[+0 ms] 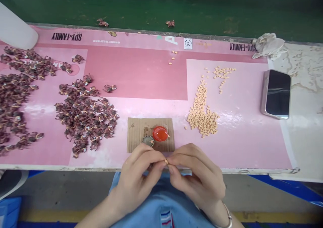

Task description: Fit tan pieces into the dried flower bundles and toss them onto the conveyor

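My left hand (pixel 143 174) and my right hand (pixel 198 174) meet fingertip to fingertip at the front edge of the table. A small tan piece (pixel 166 161) shows between the pinched fingers of both hands. Something dark is partly visible under my left fingers, mostly hidden. Just beyond the hands lies a cardboard piece (pixel 133 135), bearing a red shallow dish (pixel 160 134) and a round metal cap (pixel 148 141). A pile of tiny tan pieces (pixel 204 122) is spread to the right. Leftward sits a heap of small dark reddish-brown figures (pixel 87 117), many with a tan band.
Another heap of dark figures (pixel 12 103) covers the far left, near a white container (pixel 17 28). A phone (pixel 277 93) and a crumpled white cloth or paper (pixel 270 45) lie at right. Two loose figures rest on the green surface (pixel 141 6) behind the table.
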A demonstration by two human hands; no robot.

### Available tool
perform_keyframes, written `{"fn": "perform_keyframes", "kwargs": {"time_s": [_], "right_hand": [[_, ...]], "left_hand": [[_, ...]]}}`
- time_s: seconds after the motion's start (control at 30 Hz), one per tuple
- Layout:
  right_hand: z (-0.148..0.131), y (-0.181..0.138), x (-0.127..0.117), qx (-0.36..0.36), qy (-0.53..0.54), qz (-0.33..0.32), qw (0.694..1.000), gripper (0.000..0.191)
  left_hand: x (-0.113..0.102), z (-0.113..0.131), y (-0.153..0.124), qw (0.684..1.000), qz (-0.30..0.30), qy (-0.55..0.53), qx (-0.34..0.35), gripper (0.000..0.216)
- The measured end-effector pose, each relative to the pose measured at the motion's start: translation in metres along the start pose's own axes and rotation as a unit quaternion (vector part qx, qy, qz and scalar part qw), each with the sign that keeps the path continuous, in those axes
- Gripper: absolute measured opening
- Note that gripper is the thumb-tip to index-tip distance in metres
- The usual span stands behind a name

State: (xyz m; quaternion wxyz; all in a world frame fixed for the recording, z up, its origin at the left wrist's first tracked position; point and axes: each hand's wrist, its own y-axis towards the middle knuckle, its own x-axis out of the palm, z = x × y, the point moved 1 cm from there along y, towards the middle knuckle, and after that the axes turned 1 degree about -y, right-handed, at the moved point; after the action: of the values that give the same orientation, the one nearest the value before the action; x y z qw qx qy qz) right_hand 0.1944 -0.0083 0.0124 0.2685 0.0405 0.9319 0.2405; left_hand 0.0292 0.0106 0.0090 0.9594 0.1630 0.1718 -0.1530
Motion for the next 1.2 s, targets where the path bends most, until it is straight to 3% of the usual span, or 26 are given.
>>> {"fn": "perform_keyframes", "kwargs": {"time_s": [0.13, 0.27, 0.5, 0.67, 0.83, 0.93, 1.03, 1.2], "right_hand": [[-0.001, 0.006, 0.002, 0.029, -0.006, -0.034, 0.999, 0.014], [0.007, 0.015, 0.002, 0.012, -0.056, -0.036, 0.998, 0.016], [0.026, 0.020, 0.002, -0.055, -0.209, -0.038, 0.976, 0.018], [0.024, 0.020, -0.001, -0.065, -0.228, -0.050, 0.970, 0.020], [0.012, 0.022, -0.005, 0.005, -0.125, -0.041, 0.991, 0.023], [0.004, 0.023, -0.002, 0.021, -0.033, -0.052, 0.998, 0.021], [-0.001, 0.023, 0.005, 0.008, 0.012, -0.061, 0.998, 0.020], [0.001, 0.024, 0.013, -0.005, 0.039, -0.080, 0.996, 0.021]], "left_hand": [[-0.003, -0.002, -0.002, 0.994, -0.007, 0.098, 0.045, 0.016], [-0.011, -0.006, -0.007, 0.992, 0.004, 0.119, 0.031, 0.017], [-0.033, -0.017, -0.020, 0.999, 0.011, 0.015, -0.049, 0.057], [-0.030, -0.025, -0.021, 0.987, 0.055, -0.088, -0.120, 0.058], [-0.018, -0.025, -0.015, 0.936, 0.109, -0.260, -0.208, 0.032], [-0.014, -0.022, -0.010, 0.877, 0.083, -0.394, -0.262, 0.016], [-0.013, -0.018, -0.007, 0.818, 0.038, -0.492, -0.295, 0.015], [-0.013, -0.016, -0.008, 0.783, 0.014, -0.537, -0.313, 0.014]]}}
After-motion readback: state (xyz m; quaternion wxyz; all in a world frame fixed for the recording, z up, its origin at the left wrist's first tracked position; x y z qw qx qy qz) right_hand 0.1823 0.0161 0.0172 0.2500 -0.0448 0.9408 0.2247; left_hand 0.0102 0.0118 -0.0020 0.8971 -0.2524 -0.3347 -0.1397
